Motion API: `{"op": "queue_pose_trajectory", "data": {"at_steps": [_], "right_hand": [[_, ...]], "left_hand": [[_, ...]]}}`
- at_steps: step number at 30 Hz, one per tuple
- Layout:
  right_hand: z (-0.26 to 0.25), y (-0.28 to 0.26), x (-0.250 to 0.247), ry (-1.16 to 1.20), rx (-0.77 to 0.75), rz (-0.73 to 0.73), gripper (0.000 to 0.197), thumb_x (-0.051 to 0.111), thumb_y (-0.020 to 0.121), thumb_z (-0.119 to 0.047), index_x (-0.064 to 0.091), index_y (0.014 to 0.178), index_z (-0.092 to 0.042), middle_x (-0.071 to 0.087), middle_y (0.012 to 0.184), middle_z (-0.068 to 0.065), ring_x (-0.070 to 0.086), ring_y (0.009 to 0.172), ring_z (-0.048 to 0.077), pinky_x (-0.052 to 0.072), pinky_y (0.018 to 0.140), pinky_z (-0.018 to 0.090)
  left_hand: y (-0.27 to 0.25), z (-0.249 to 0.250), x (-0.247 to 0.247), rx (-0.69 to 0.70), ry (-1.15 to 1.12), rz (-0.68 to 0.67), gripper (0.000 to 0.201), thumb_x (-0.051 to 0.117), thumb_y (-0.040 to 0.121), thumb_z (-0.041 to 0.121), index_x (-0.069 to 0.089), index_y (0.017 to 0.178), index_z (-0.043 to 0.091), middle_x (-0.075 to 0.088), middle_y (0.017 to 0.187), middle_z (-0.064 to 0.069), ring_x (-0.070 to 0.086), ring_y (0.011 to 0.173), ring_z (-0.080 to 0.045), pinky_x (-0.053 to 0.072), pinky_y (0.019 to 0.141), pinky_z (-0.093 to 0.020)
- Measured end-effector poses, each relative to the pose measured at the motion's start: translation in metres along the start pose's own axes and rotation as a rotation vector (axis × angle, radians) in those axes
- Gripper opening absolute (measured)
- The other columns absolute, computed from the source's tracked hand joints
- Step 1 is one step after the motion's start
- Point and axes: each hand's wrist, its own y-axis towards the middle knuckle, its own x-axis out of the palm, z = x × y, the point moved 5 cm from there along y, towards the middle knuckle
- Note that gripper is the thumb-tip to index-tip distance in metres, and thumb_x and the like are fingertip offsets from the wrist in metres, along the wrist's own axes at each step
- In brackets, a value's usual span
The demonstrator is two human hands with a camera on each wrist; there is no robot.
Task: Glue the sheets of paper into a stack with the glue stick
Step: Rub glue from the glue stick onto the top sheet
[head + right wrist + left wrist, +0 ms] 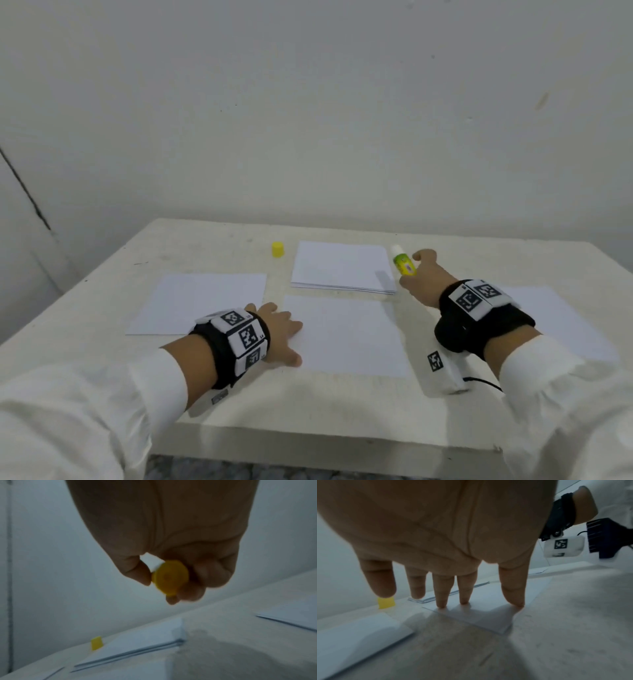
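On the middle sheet [346, 337], the left hand [279, 337] presses with straight, spread fingertips [441, 605] at its left edge. Beyond that sheet, right of the paper stack [342, 267], the right hand [423, 277] curls its fingers [212, 574] round the uncapped glue stick [403, 262], held above the table [205, 246]. Left of the stack stands the yellow cap [277, 249].

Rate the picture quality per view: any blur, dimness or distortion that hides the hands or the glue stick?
Head view: bright and even, edges bowed, glue stick slightly soft in the right hand. Left wrist view: dim, left hand looms large, its shadow across the sheet of paper. Right wrist view: darkest, motion-blurred.
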Motion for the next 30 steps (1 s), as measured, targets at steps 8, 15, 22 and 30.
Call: {"op": "queue_pose_trajectory", "data": {"at_steps": [8, 15, 22, 30], "right_hand": [[-0.072, -0.010, 0.052, 0.011, -0.206, -0.061, 0.033, 0.065, 0.085, -0.028, 0.050, 0.064, -0.007, 0.047, 0.067, 0.005, 0.046, 0.065, 0.020, 0.033, 0.055, 0.028], [-0.100, -0.006, 0.100, -0.148, -0.278, -0.128, 0.040, 0.059, 0.089, -0.030, 0.038, 0.058, -0.015, 0.040, 0.061, -0.001, 0.042, 0.060, 0.015, 0.029, 0.050, 0.022], [-0.100, 0.000, 0.106, -0.238, -0.288, -0.127, 0.032, 0.058, 0.088, -0.033, 0.041, 0.069, -0.015, 0.041, 0.069, -0.002, 0.047, 0.077, 0.020, 0.034, 0.058, 0.026], [-0.040, 0.010, 0.059, -0.262, -0.153, -0.033, 0.036, 0.059, 0.087, -0.029, 0.035, 0.063, -0.015, 0.038, 0.064, 0.000, 0.038, 0.056, 0.013, 0.026, 0.049, 0.025]], "left_hand": [[0.002, 0.030, -0.004, 0.043, 0.026, 0.032, 0.057, 0.036, 0.096, 0.048, 0.023, 0.149, 0.032, 0.024, 0.154, 0.000, 0.016, 0.142, -0.028, 0.016, 0.111, -0.048], [-0.002, 0.034, -0.001, 0.033, 0.004, 0.022, 0.062, 0.040, 0.095, 0.045, 0.016, 0.151, 0.033, 0.016, 0.157, -0.005, 0.019, 0.141, -0.028, 0.016, 0.112, -0.048], [0.000, 0.029, -0.002, 0.024, 0.007, -0.034, 0.072, 0.048, 0.092, 0.021, 0.010, 0.150, 0.039, 0.013, 0.158, -0.003, 0.017, 0.142, -0.027, 0.018, 0.113, -0.048], [0.010, 0.020, -0.012, 0.050, 0.025, 0.043, 0.063, 0.059, 0.089, 0.040, 0.032, 0.144, 0.027, 0.033, 0.143, -0.004, 0.034, 0.132, -0.028, 0.027, 0.105, -0.045]]}}
